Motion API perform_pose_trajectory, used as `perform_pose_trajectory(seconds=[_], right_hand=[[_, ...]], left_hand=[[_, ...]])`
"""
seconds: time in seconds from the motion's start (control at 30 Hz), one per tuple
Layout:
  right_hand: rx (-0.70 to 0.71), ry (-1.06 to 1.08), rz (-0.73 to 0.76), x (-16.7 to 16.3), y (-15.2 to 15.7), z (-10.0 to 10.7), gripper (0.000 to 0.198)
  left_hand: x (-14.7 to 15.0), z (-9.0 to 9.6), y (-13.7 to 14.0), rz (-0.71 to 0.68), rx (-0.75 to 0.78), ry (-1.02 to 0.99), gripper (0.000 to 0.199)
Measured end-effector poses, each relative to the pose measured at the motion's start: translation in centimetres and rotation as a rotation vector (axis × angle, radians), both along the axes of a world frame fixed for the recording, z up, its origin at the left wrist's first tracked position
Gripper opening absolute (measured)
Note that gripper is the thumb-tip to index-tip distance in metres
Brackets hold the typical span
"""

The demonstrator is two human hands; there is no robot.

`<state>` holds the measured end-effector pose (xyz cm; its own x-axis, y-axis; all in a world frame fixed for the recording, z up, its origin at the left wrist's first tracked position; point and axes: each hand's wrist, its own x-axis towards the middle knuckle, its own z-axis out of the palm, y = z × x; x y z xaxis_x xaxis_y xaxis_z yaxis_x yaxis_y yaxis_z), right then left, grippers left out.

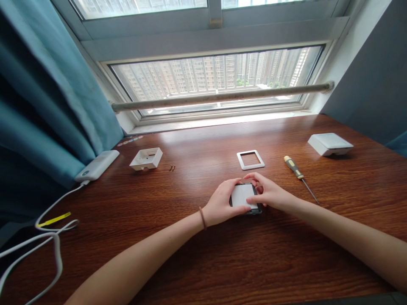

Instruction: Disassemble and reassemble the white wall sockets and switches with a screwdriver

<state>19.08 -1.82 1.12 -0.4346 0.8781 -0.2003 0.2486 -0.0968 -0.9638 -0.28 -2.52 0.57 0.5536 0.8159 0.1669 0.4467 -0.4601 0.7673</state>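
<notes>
Between my two hands is a wall switch (pixel 240 194), a white square plate in a dark frame, resting on or just above the table. My left hand (pixel 224 201) grips it from the left, thumb along the near edge and fingers at the far edge. From the right, my right hand (pixel 265 192) holds it too, with the thumb on the white face and the fingers curled at the far right side. A white square cover frame (pixel 259 164) lies just beyond my hands. To the right rests a screwdriver (pixel 295 168) with a yellow and grey handle.
At the left stand an open white mounting box (pixel 140 164) and two small screws (pixel 172 168). A white power bank (pixel 98 165) with a white cable (pixel 59 250) lies by the blue curtain (pixel 63 84). A closed white box (pixel 329 145) sits at the back right, below the window.
</notes>
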Motion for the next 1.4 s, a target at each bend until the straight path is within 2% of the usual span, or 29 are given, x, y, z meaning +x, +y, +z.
perform_pose_trajectory(seconds=[0.1, 0.2, 0.47, 0.77, 0.83, 0.97, 1.03, 1.1, 1.2, 1.4], right_hand=[[-0.022, 0.061, -0.054, -0.1, 0.2, -0.4, 0.057], [0.007, 0.045, -0.08, -0.1, 0.1, -0.6, 0.042], [0.032, 0.064, -0.073, -0.2, 0.1, -0.8, 0.031], [0.072, 0.015, -0.077, -0.3, 0.4, -1.0, 0.037], [0.187, -0.053, -0.115, 0.1, 0.9, -0.7, 0.033], [0.687, -0.432, -0.234, 2.1, 2.9, -0.6, 0.023], [0.887, -0.676, -0.215, 3.2, 4.0, -1.1, 0.026], [1.023, -0.858, -0.132, 4.0, 5.0, -1.7, 0.028], [1.102, -0.955, -0.025, 4.3, 5.6, -2.4, 0.024], [1.139, -0.974, 0.032, 4.1, 5.5, -2.0, 0.019]], left_hand=[[-0.5, -0.3, 0.3, 0.09, -0.073, -0.067, 0.051], [-0.8, -0.5, 0.4, 0.114, -0.078, -0.057, 0.04], [-0.8, -0.4, 0.4, 0.07, -0.038, -0.089, 0.036], [-0.8, -0.5, 0.1, 0.103, -0.041, -0.053, 0.037], [-0.8, -0.7, 0.1, 0.134, -0.047, -0.105, 0.039], [-0.8, -1.1, 0.3, 0.2, -0.1, -0.229, 0.038], [-0.7, -1.1, 0.3, 0.203, -0.137, -0.263, 0.039], [-0.7, -1.1, 0.3, 0.201, -0.154, -0.279, 0.04], [-0.6, -1.0, 0.3, 0.206, -0.16, -0.289, 0.039], [-0.6, -1.1, 0.3, 0.212, -0.182, -0.319, 0.034]])
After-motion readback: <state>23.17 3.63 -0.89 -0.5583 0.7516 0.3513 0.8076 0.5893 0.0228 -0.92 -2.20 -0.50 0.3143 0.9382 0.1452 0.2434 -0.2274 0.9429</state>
